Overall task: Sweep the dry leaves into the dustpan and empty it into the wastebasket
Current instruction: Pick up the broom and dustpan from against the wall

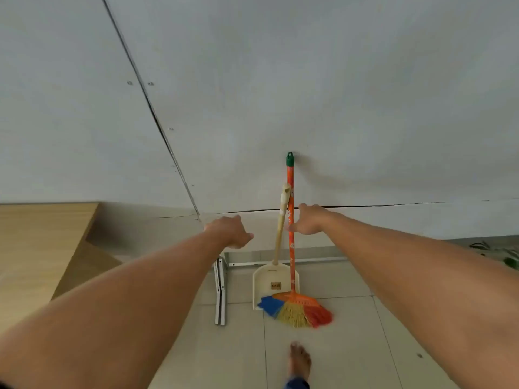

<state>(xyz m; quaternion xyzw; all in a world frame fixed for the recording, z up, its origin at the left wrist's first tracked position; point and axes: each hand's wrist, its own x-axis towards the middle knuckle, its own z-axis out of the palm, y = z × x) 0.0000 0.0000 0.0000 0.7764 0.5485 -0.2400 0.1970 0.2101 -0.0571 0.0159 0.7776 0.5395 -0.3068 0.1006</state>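
Observation:
A broom [291, 192] with an orange handle, a green cap and blue, yellow and red bristles leans upright against the white wall. Beside it on the left stands a cream dustpan [273, 284] with a long pale handle, also against the wall. My right hand [309, 220] is stretched out with fingers apart, its thumb at the broom handle, not closed around it. My left hand [231, 231] reaches forward left of the dustpan handle, open and holding nothing. No dry leaves or wastebasket are in view.
A wooden table [42, 248] stands at the left. White metal legs [220, 290] rest on the tiled floor [351, 346] left of the dustpan. My bare foot [300, 360] is on the tiles below the broom. Green plant leaves [502, 254] show at the right edge.

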